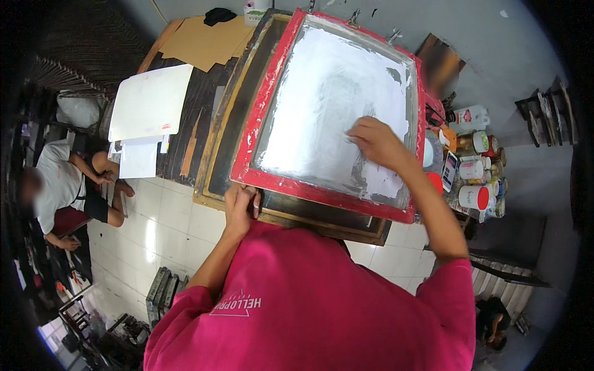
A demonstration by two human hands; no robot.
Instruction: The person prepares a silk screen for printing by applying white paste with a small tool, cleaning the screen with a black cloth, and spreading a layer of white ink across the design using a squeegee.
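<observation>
A red-framed printing screen point(250, 139) lies tilted over a darker wooden frame point(213, 167) in front of me. Its mesh is smeared white and grey, with bare dark patches along the right side. My left hand point(240, 207) is closed at the screen's near left corner, fingers curled against the red frame's edge. Over the right half of the mesh, my right hand point(374, 142) is closed in a pinch, fingertips down at the white surface. Whatever sits between those fingers, if anything, is too small to make out.
Jars and tubs point(475, 198), a phone point(450, 172) and a white bottle point(468, 116) crowd the right side. White sheets point(151, 102) and brown cardboard point(201, 42) lie left. Metal clamps point(354, 17) hold the screen's far edge. A seated person point(68, 179) is at far left, another person point(493, 321) lower right.
</observation>
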